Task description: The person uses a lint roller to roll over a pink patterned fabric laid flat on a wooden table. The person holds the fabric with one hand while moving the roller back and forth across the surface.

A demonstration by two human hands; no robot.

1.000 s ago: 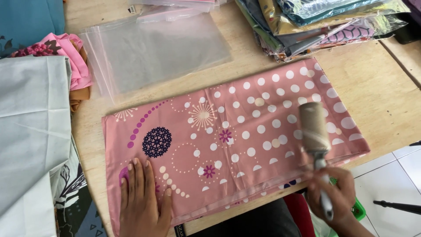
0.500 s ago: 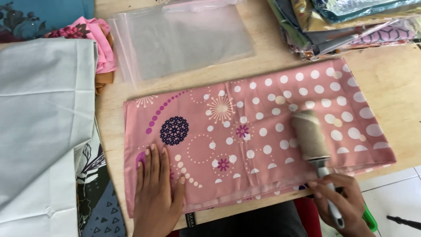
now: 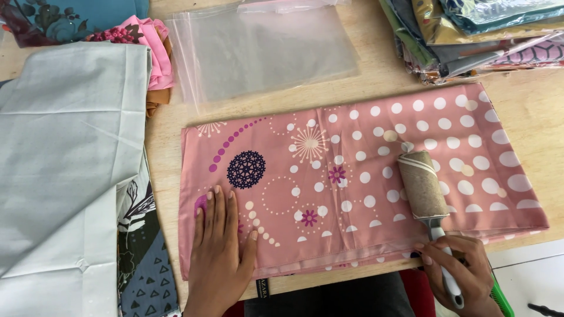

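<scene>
- A pale grey-green cloth, smooth with sharp fold creases, lies far to the left of the left hand; a darker patterned fabric with leaf and triangle prints peeks out from under it, just beside that hand.
- The left hand lies flat, palm down and fingers spread a little, pressing the near left corner of the pink cloth; it grasps nothing.
- The pink cloth is a folded, matte rectangle printed with white dots, purple flowers and a dark round motif, stretching between both hands on the light wooden table.
- Beyond the left hand, a clear, glossy plastic bag lies flat and empty.
- The lint roller, a tan cylinder with a dull papery surface, rests on the cloth just ahead of the right hand.
- The right hand wraps closed round the roller's white handle at the table's near edge.
- Far beyond the right hand sits a stack of folded fabrics in shiny plastic sleeves.
</scene>
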